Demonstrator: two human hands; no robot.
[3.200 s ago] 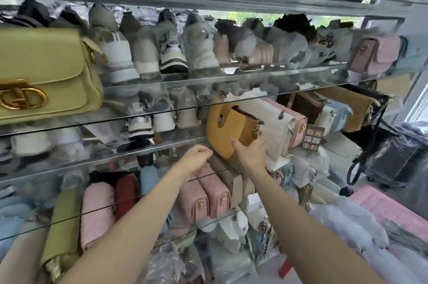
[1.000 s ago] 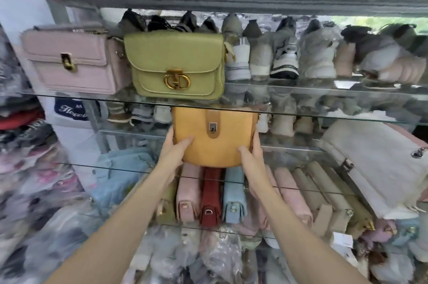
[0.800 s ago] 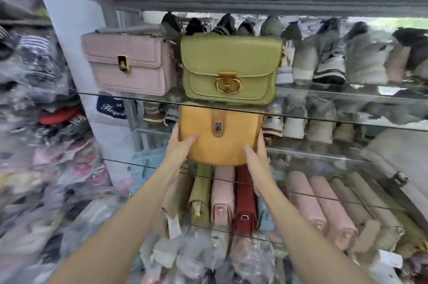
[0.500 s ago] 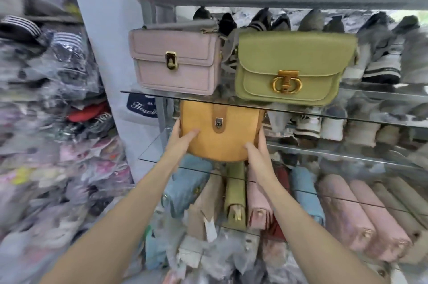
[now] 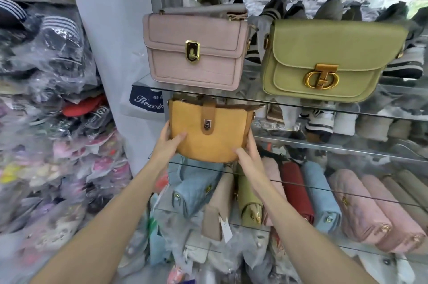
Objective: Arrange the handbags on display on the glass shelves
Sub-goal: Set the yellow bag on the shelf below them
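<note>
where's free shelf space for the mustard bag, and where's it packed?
Free: the left end of the second glass shelf, below the pink bag, where both hands hold the mustard bag. Packed: the lower shelf's wallet row; the top shelf with the pink bag, green bag and shoes behind.

Mustard handbag (image 5: 209,132) between both hands

A shop: glass shelves (image 5: 324,107) of handbags (image 5: 328,61) and shoes (image 5: 322,119), plastic-wrapped stock (image 5: 53,56) beside.
</note>
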